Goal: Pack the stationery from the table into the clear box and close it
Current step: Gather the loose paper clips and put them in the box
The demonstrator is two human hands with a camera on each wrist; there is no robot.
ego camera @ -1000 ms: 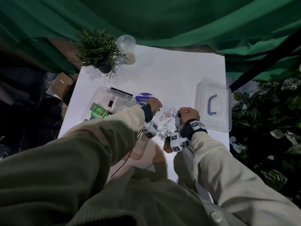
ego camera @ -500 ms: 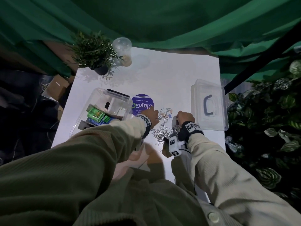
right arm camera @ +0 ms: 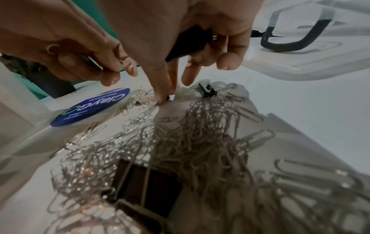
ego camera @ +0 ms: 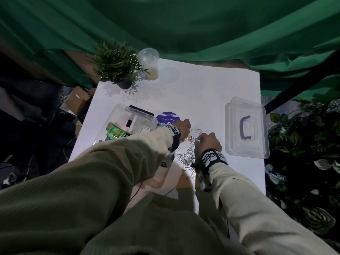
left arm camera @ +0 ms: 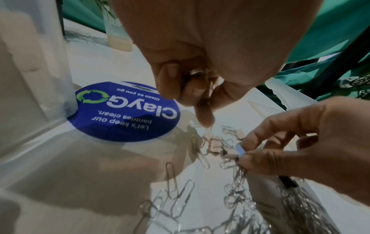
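A clear box [ego camera: 117, 115] at the table's left holds green packets and other stationery. Its lid [ego camera: 237, 144] with a dark handle lies at the right. Between them is a pile of silver paper clips [ego camera: 187, 157] and several small pastel binder clips [left arm camera: 215, 142]. My left hand [left arm camera: 190, 79] curls around small clips, and its index finger touches one on the table. My right hand [left arm camera: 260, 152] pinches a small blue binder clip [left arm camera: 240, 150] and keeps a black object [right arm camera: 190, 45] in its palm. A large black binder clip [right arm camera: 148, 178] lies in the pile.
A round blue sticker [ego camera: 168, 117] is on the table beside the box. A potted plant [ego camera: 117, 65] and a clear cup [ego camera: 149, 63] stand at the far left corner. Green cloth hangs behind, and leafy plants line the right edge.
Both hands have stayed over the clip pile. My right hand has reached forward from the paper clips to the small binder clips and taken the blue one.
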